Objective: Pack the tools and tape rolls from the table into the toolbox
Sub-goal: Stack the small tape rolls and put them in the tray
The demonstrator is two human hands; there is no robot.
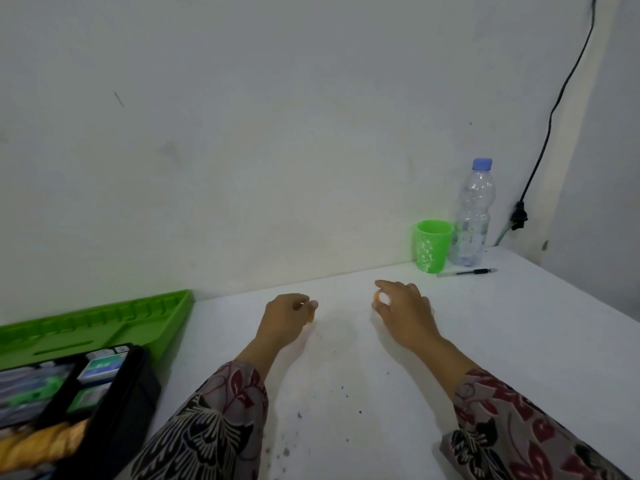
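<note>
Fingers (pixel 382 284) of left hand (pixel 284 317), right hand (pixel 403 306) mostly hide yellow objects (pixel 375 297).

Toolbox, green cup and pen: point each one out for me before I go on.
toolbox (pixel 133 393): head view, on its black right-hand wall.
green cup (pixel 433 247): head view, on the middle of its side.
pen (pixel 477 271): head view, on its dark barrel.

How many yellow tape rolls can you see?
2. One yellow roll sits in the left hand's curled fingers, mostly hidden. The other roll is pinched by the right hand. Both are mid-table. More may be hidden inside the toolbox.
</note>
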